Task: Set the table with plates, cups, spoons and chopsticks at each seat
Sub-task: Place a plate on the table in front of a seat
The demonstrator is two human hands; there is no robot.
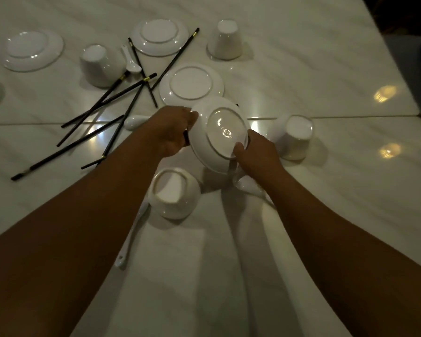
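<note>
Plate [220, 135], upside down, is held in the grip of both our left hand [173, 132] and right hand [255, 152]; we should flip it slowly, away from the cup [174, 192] at 6 o'clock.

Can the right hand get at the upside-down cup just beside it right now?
Probably not yet: the right hand and left hand both hold the plate. The cup stands close by, with nothing between.

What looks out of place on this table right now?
The black chopsticks lie crisscrossed in a loose heap at left instead of paired. Every cup, like the nearest one, and every plate on the table sits upside down. Nothing appears broken or spilled.
</note>
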